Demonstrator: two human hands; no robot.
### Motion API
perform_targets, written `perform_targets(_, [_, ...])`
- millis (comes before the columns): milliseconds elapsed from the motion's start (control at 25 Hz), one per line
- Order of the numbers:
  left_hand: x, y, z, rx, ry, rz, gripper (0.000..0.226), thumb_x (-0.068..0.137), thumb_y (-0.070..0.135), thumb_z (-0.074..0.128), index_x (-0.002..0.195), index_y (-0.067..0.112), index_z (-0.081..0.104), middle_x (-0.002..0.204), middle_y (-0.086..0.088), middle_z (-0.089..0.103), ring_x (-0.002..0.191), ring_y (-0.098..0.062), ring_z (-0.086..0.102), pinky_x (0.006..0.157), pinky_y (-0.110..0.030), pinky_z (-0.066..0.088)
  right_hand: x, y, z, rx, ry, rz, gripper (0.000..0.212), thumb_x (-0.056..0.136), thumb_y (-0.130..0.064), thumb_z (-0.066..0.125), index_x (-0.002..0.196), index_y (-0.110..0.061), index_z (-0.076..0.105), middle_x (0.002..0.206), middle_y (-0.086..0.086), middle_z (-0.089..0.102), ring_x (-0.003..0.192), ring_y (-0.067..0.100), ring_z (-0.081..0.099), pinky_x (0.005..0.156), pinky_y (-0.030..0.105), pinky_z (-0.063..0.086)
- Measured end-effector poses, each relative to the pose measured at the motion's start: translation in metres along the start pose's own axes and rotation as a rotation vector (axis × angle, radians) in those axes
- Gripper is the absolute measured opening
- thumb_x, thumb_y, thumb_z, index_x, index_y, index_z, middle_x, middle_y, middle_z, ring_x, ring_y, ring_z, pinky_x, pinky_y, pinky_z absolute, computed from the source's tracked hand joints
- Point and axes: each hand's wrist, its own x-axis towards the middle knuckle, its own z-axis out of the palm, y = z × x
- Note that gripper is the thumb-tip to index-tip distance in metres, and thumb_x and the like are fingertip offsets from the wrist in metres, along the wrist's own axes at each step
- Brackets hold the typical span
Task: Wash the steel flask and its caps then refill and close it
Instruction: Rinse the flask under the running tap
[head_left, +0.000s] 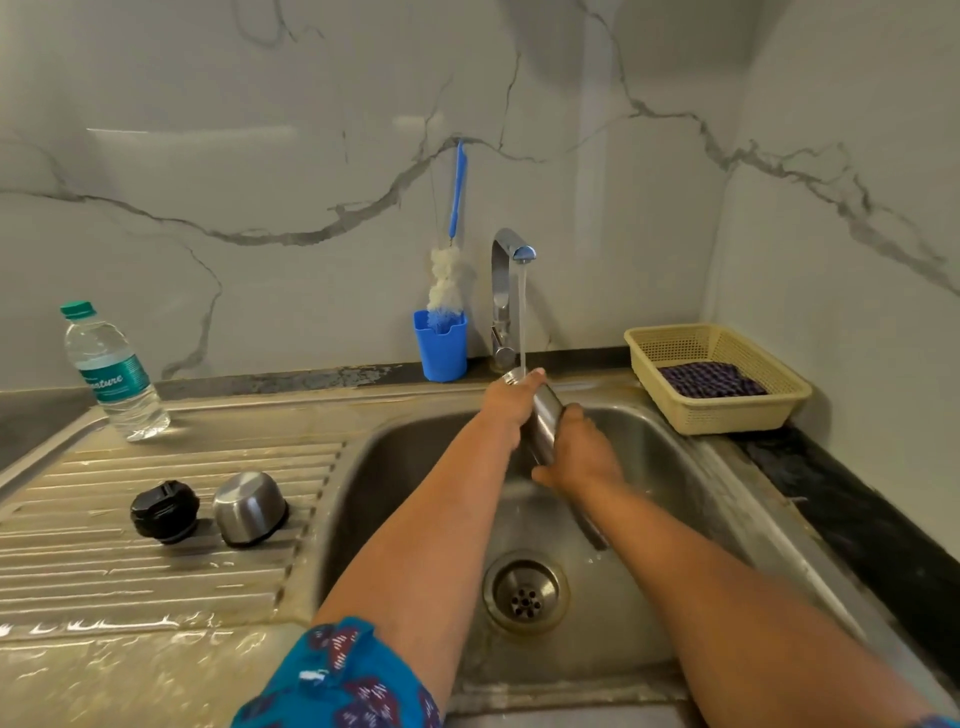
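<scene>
Both hands are clamped on the steel flask (545, 421), held tilted over the sink (415, 467) directly under the tap (506, 291). The left hand (511, 402) wraps the upper end, fingers curled around the neck; the right hand (582, 454) grips the lower end, fingers curled around the body. The water stream (522, 317) from the tap falls onto the flask mouth, which is mostly hidden by the left hand.

Left of the tap, a blue cup (441, 348) holds a bottle brush (449, 270), handle upward. Right of the tap, a beige basket (727, 410) holds a dark checked cloth (711, 379). On the drainboard, well left of the tap, the black inner cap (165, 512) and steel outer cap (250, 508) sit side by side, apart. Farther left stands a capped water bottle (111, 374), upright.
</scene>
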Motion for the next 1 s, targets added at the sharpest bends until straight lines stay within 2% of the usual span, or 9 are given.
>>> perform_targets(80, [0.005,-0.001,0.0,0.025,0.03,0.036,0.052,0.093,0.045,0.064,0.127,0.007,0.052,0.126,-0.016,0.059,0.105,-0.026,0.059,0.088,-0.033,0.043,0.002,0.003,-0.006,0.095,-0.089,0.02,0.07,0.067,-0.022,0.084,0.122,-0.017,0.04,0.112,0.005,0.056,0.102,0.024,0.059,0.083,0.035,0.052])
perform_targets(200, [0.004,-0.002,-0.027,-0.133,-0.17,0.032,0.056,0.086,0.049,0.069,0.125,0.012,0.055,0.121,-0.018,0.063,0.105,-0.028,0.062,0.091,-0.041,0.051,-0.001,0.008,-0.03,0.687,-0.514,0.116,0.059,0.072,-0.013,0.08,0.121,-0.013,0.047,0.104,0.009,0.063,0.093,0.023,0.063,0.077,0.033,0.053])
perform_targets(280, [0.005,-0.007,-0.041,-0.208,-0.232,0.015,0.059,0.085,0.048,0.069,0.13,0.012,0.054,0.115,-0.016,0.064,0.107,-0.028,0.062,0.095,-0.045,0.051,-0.004,0.007,-0.031,0.751,-0.597,0.112,0.051,0.075,-0.01,0.077,0.117,-0.012,0.048,0.101,0.011,0.064,0.09,0.023,0.063,0.073,0.032,0.053])
perform_targets(360, [0.004,-0.01,-0.037,-0.116,-0.161,0.006,0.059,0.088,0.048,0.067,0.13,0.01,0.052,0.113,-0.014,0.062,0.101,-0.027,0.061,0.092,-0.042,0.051,-0.003,0.004,-0.017,0.518,-0.484,0.091,0.059,0.071,-0.016,0.081,0.118,-0.014,0.045,0.106,0.009,0.062,0.093,0.022,0.062,0.076,0.033,0.053])
perform_targets(440, [0.005,-0.01,-0.018,0.079,0.046,-0.016,0.054,0.091,0.049,0.064,0.124,0.009,0.049,0.109,-0.009,0.06,0.089,-0.022,0.059,0.083,-0.036,0.048,-0.001,0.003,0.0,0.199,-0.262,0.032,0.072,0.066,-0.021,0.084,0.123,-0.016,0.041,0.115,0.006,0.058,0.103,0.024,0.06,0.086,0.036,0.053])
perform_targets(560, [-0.003,-0.005,-0.004,0.386,0.243,0.032,0.052,0.095,0.056,0.051,0.124,0.014,0.04,0.121,-0.008,0.061,0.106,-0.028,0.06,0.103,-0.045,0.039,0.001,0.005,0.007,0.095,-0.107,-0.038,0.076,0.067,-0.022,0.085,0.127,-0.015,0.037,0.116,0.005,0.056,0.107,0.025,0.059,0.087,0.035,0.052])
perform_targets(680, [-0.013,-0.009,-0.014,0.147,-0.011,0.093,0.038,0.105,0.039,0.043,0.136,0.017,0.04,0.133,-0.011,0.056,0.113,-0.024,0.055,0.094,-0.04,0.046,0.001,0.006,-0.001,0.448,-0.206,0.093,0.075,0.069,-0.029,0.083,0.129,-0.013,0.039,0.111,0.004,0.057,0.098,0.022,0.06,0.079,0.032,0.051])
perform_targets(760, [-0.026,-0.015,-0.026,0.044,-0.137,0.13,0.04,0.106,0.025,0.042,0.146,0.028,0.037,0.135,-0.004,0.054,0.112,-0.018,0.055,0.088,-0.037,0.049,0.001,0.006,-0.006,0.512,-0.226,0.109,0.071,0.071,-0.032,0.08,0.128,-0.014,0.042,0.113,0.005,0.058,0.094,0.02,0.059,0.078,0.033,0.051])
perform_targets(1000, [-0.046,-0.032,-0.037,0.053,-0.087,0.2,0.063,0.104,0.012,0.044,0.155,0.04,0.019,0.143,-0.004,0.051,0.121,-0.021,0.056,0.1,-0.044,0.05,-0.002,0.002,-0.006,0.369,-0.119,-0.048,0.074,0.071,-0.032,0.082,0.131,-0.012,0.043,0.122,0.008,0.059,0.109,0.024,0.059,0.083,0.03,0.048])
